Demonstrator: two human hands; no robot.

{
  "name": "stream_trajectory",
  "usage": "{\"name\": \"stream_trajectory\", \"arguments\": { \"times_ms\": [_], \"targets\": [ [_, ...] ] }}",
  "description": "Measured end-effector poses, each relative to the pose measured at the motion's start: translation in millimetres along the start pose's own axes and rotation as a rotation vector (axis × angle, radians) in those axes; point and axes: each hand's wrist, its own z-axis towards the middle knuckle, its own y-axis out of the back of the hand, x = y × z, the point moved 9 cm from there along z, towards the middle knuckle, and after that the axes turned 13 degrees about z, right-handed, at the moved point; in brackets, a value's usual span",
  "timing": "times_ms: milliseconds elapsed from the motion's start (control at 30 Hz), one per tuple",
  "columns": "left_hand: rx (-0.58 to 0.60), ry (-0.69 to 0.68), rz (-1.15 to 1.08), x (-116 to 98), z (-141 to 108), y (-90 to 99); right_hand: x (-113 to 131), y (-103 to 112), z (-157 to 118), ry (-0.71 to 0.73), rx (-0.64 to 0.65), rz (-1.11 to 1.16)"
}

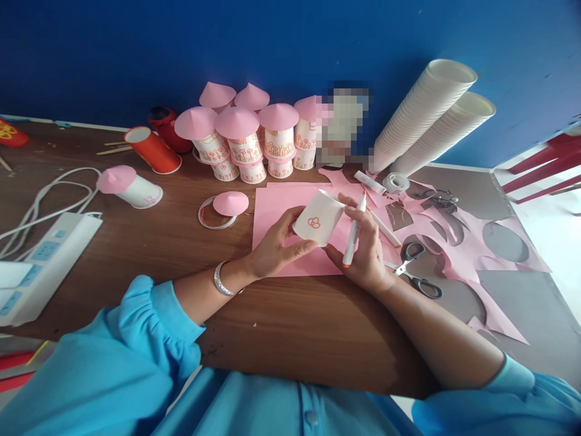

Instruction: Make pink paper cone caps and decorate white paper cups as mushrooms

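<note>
A white paper cup (320, 218), tilted on its side, carries a small red flower-like outline on its wall. My left hand (279, 245) is closed around the cup's left end, thumb along its lower side. In my right hand (365, 248) a white marker (354, 233) with red ends is gripped upright between the fingers; fingertips of this hand also touch the cup's right end. Beneath both hands lies a pink paper sheet (276, 212). Another slim marker (385, 229) rests just right of my right hand, close to the scissors (415, 269).
Several decorated cup houses (245, 142) with pink cone roofs stand at the back. Tall cup stacks (422, 115) lean against the blue wall. Pink paper scraps (463, 242) and a tape roll (396, 181) lie right. A power strip (54, 260) with cables sits left, near an orange cup (154, 150).
</note>
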Motion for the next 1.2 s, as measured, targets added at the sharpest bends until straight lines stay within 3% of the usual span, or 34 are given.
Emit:
{"name": "stream_trajectory", "arguments": {
  "times_ms": [500, 833, 1000, 1200],
  "targets": [
    [0.003, 0.032, -0.036, 2, 2, -0.3, 1, 0, -1, 0.012, 0.011, -0.019],
    [0.148, 0.041, -0.129, 4, 2, -11.7, 4, 2, -1, 0.024, -0.028, 0.017],
    [0.140, 0.124, -0.084, 10, 1, -12.3, 4, -1, -2, 0.018, -0.016, 0.026],
    [0.121, 0.070, -0.160, 14, 0, -5.3, 6, 2, 1, 0.044, -0.029, 0.040]
  ]
}}
